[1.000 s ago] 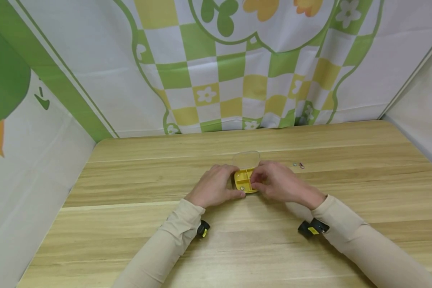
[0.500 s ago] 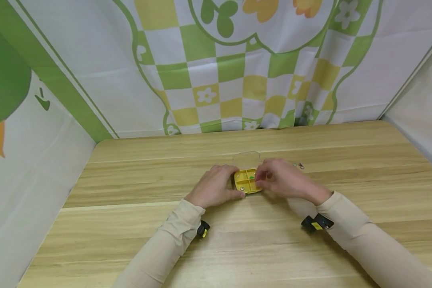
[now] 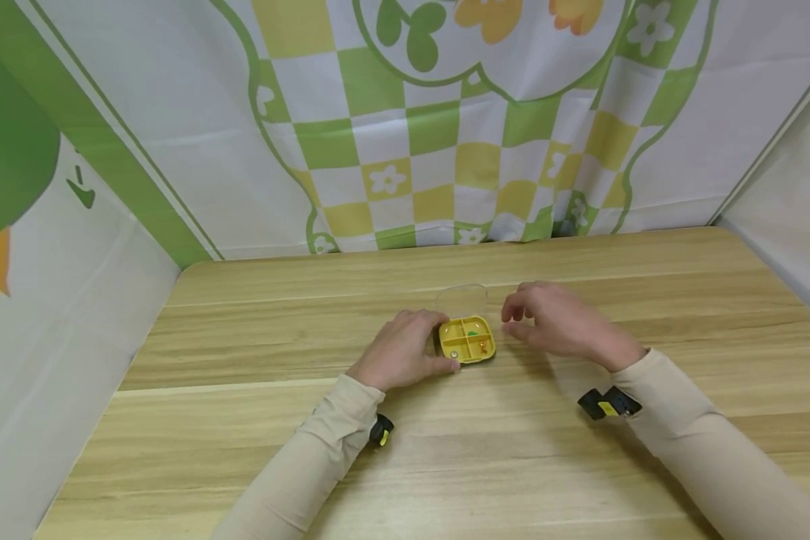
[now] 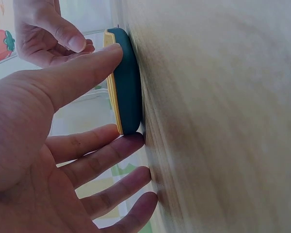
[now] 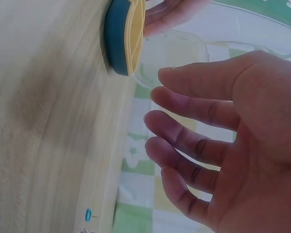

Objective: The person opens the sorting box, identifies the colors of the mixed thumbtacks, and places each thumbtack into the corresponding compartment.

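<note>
My left hand [image 3: 401,351] holds a small pill box [image 3: 455,330] at its left end, thumb at the near corner and fingertips at the far side. The box has a yellow four-part tray, a dark teal base [image 4: 128,80] and a clear lid [image 3: 462,300] flipped back. A tiny round silvery piece [image 3: 454,355] lies in the front left compartment, a green piece [image 3: 472,333] in the back right, an orange-red piece [image 3: 483,347] in the front right. Just right of the box my right hand [image 3: 560,319] hovers, fingers loosely bent, holding nothing.
On the wooden table [image 3: 472,465] beyond my right hand lie a small teal-headed stud with a thin pin [image 5: 88,215] and a tiny purplish piece [image 5: 86,231]. The head view has both hidden behind that hand. A checked cloth [image 3: 432,142] hangs along the back edge.
My right hand has drawn out of the box and moved right and away from me, uncovering the green and orange-red pieces inside. The left hand keeps its hold on the box.
</note>
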{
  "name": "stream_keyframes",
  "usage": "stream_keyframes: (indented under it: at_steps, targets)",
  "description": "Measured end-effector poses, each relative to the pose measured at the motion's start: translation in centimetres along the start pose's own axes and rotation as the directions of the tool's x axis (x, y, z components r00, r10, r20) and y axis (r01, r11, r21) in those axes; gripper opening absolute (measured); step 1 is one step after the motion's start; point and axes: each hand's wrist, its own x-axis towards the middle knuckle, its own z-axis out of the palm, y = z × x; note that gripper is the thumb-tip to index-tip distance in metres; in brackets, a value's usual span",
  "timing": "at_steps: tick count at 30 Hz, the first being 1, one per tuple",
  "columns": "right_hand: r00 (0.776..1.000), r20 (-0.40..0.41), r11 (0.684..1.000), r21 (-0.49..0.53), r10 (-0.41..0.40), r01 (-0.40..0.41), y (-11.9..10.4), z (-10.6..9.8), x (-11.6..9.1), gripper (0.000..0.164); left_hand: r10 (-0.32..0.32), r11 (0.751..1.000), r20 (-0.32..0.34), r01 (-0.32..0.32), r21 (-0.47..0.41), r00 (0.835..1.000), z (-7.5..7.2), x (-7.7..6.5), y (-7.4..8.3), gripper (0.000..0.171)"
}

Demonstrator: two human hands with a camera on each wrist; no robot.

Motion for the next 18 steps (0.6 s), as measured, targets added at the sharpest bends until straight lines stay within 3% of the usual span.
stream_keyframes:
  at_steps: [18]
  targets:
    - [0.996,0.009,0.995,-0.056,0.087,-0.087,1.7,-0.8,-0.4,0.009,0.002,1.000,-0.003,-0.002,-0.001,1.000,0.0,-0.1,0.0,0.069]
